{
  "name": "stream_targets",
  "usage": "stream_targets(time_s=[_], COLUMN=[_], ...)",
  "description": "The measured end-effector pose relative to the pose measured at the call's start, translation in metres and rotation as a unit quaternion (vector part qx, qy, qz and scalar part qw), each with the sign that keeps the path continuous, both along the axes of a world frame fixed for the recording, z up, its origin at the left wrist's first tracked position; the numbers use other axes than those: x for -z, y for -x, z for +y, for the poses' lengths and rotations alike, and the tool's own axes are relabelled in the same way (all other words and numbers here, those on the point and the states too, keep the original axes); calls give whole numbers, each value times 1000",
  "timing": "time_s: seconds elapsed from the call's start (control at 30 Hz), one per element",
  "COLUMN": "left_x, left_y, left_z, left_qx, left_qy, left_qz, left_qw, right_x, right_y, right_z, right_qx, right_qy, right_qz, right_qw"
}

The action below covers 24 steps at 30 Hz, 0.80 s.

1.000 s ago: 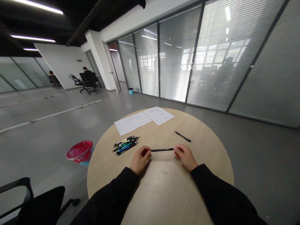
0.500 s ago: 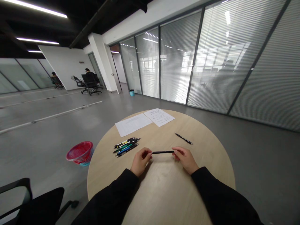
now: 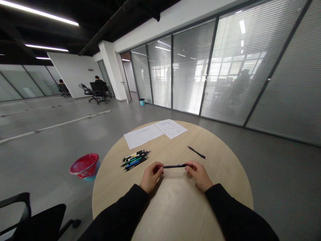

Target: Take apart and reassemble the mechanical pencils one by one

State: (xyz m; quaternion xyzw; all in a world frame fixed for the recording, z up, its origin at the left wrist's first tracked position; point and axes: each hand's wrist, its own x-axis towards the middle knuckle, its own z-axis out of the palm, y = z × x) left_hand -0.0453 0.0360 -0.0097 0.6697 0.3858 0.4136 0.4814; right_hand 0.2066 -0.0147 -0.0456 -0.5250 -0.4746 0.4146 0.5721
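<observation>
A black pen (image 3: 174, 166) is held level just above the round wooden table (image 3: 173, 204). My left hand (image 3: 151, 176) pinches its left end, fingers closed. My right hand (image 3: 199, 174) pinches its right end, fingers closed. Left of my left hand lies a bunch of several pens (image 3: 135, 158) with green, blue, yellow and black barrels. Another black pen (image 3: 197, 152) lies alone beyond my right hand.
Two printed sheets of paper (image 3: 155, 131) lie at the table's far edge. A red basket (image 3: 84, 165) stands on the floor to the left. A black chair (image 3: 35, 221) is at lower left. Two people sit at desks far off. Glass walls with blinds run along the right.
Both hands have kept hold of the pen and hardly shifted on the table. The camera has tilted up slightly, so everything sits a little lower in view.
</observation>
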Motion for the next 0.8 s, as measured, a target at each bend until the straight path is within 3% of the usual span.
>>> stream_targets(time_s=[0.33, 0.8], left_x=[-10, -19], left_y=[-1, 3], left_z=[-6, -11], left_qx=[-3, 34], left_qy=[-8, -138], left_qz=[29, 174], left_qw=[1000, 974], right_x=[-7, -7], right_y=[1, 0], right_z=[-4, -4], right_qx=[-11, -11], right_qy=[0, -6], right_qz=[-35, -39], right_qw=[999, 999])
